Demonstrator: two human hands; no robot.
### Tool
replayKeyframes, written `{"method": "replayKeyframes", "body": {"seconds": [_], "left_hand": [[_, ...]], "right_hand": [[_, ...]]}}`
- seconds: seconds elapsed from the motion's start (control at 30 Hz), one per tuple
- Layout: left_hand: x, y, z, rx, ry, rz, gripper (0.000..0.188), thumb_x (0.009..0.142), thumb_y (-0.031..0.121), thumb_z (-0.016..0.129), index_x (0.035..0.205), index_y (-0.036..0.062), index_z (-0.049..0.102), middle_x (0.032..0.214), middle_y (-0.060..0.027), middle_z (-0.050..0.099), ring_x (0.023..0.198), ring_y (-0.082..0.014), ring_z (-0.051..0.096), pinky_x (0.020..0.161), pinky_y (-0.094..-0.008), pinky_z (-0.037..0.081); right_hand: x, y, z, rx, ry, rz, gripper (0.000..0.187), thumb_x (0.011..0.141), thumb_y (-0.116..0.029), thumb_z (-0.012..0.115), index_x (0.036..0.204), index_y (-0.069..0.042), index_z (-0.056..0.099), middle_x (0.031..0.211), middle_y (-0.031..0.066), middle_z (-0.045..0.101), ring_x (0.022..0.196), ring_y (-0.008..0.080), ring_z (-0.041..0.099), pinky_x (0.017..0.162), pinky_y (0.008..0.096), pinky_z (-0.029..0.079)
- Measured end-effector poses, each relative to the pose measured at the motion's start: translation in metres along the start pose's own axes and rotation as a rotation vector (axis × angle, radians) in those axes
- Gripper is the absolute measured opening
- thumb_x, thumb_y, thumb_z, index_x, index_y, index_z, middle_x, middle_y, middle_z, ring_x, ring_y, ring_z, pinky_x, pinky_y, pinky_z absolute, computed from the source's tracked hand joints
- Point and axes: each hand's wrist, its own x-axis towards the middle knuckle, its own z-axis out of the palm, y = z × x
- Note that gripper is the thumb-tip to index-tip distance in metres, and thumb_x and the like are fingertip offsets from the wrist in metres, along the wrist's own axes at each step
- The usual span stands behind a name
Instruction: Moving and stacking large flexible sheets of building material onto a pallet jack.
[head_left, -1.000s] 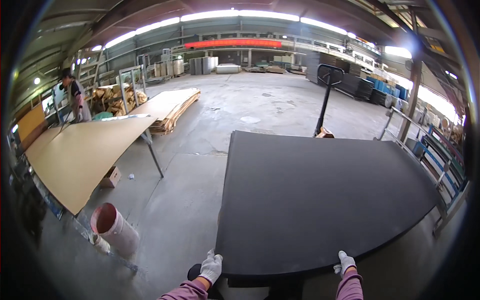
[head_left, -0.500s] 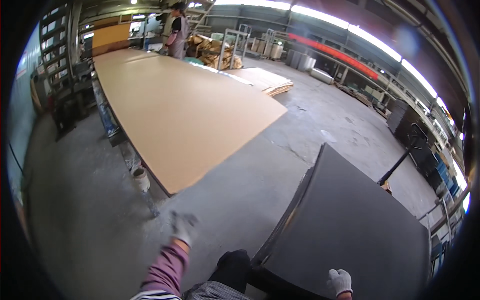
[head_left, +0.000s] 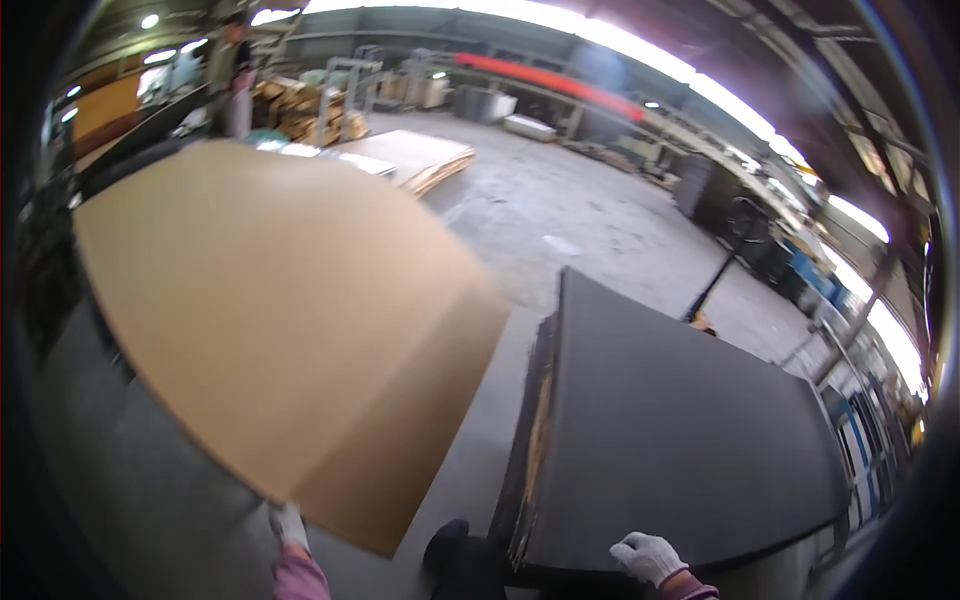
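A large tan sheet of board (head_left: 290, 300) stretches from my left side toward the far left, with a bend running across its near end. At its near left edge, my left hand (head_left: 288, 525), in a whitish glove, is closed on the board; the fingers are partly hidden and blurred. To the right stands a stack of dark grey sheets (head_left: 680, 430) with ragged, brownish layers along its left side. Over the near edge of that stack is my right hand (head_left: 648, 557), also gloved, its fingers curled in and nothing visible in them.
A person (head_left: 238, 85) stands beyond the board's far end. Farther back lie a pile of pale sheets (head_left: 415, 158) and crumpled brown material (head_left: 300, 110). A pallet jack handle (head_left: 715, 275) rises behind the dark stack. Grey concrete floor (head_left: 520, 210) runs between them.
My left hand has closed on the tan board, which now reaches much closer to me and bends near its end. The view has swung right. My right hand stays over the dark stack.
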Motion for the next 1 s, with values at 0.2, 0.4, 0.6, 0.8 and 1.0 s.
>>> {"method": "replayKeyframes", "body": {"seconds": [0.2,0.4,0.6,0.8,1.0], "left_hand": [[-0.096,0.035,-0.072,0.036,-0.052,-0.236,0.06,0.086,0.035,0.068,0.128,-0.0055,0.056,0.117,-0.0139,0.064,0.103,-0.0319,0.06,0.094,-0.0405,0.049],[-0.026,0.196,-0.137,-0.333,0.049,0.12,0.064,0.088,0.038,0.064,0.133,-0.0056,0.051,0.122,-0.0148,0.061,0.108,-0.0315,0.058,0.095,-0.0398,0.048],[-0.144,0.505,-0.123,-0.539,-0.178,0.669,0.062,0.093,0.039,0.057,0.138,-0.0019,0.046,0.133,-0.0164,0.052,0.12,-0.03,0.05,0.099,-0.0405,0.045],[-0.433,0.67,0.068,-0.093,-0.705,1.882,0.06,0.094,0.036,0.056,0.141,0.0017,0.043,0.14,-0.0159,0.049,0.127,-0.0306,0.047,0.103,-0.0413,0.041],[-0.625,0.542,0.028,0.49,-1.748,1.488,0.059,0.095,0.033,0.055,0.145,0.0053,0.04,0.146,-0.0154,0.045,0.134,-0.0312,0.043,0.108,-0.0421,0.037]], "right_hand": [[0.007,0.023,-0.029,-0.137,-0.022,0.036,0.049,0.09,-0.051,0.053,0.113,-0.009,0.066,0.081,0.0051,0.069,0.074,0.0215,0.067,0.07,0.033,0.052],[0.027,0.046,-0.027,-0.125,0.007,-0.212,0.051,0.091,-0.049,0.051,0.122,-0.01,0.063,0.113,0.0146,0.068,0.111,0.0321,0.061,0.096,0.0392,0.047],[0.03,0.13,-0.041,0.088,0.051,-0.16,0.045,0.091,-0.047,0.053,0.119,-0.014,0.066,0.109,0.0127,0.069,0.107,0.0284,0.064,0.092,0.0373,0.049],[-0.013,0.167,-0.11,0.978,0.171,-0.601,0.033,0.094,-0.023,0.057,0.119,-0.003,0.061,0.085,0.0057,0.064,0.086,0.0155,0.062,0.076,0.0273,0.05],[-0.089,0.191,-0.216,1.223,0.744,-0.852,0.041,0.093,-0.021,0.064,0.128,-0.001,0.059,0.115,0.0078,0.064,0.099,0.0188,0.062,0.089,0.0349,0.05]]}}
